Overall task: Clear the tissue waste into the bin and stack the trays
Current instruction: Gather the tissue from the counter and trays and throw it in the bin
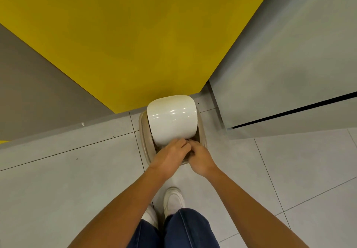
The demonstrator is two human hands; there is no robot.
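grey tile floor [58,180], bin [144,131] wedged in the corner between yellow panel [125,35] and grey cabinet [280,64], lid [172,118] tipped up. my left hand [170,157] and right hand [201,160] met over the opening, fingers curled; couldn't tell if they pinched tissue, none showed. risks: lid dropping on knuckles, scraps missing the narrow gap. free room only on my side. trays out of view.
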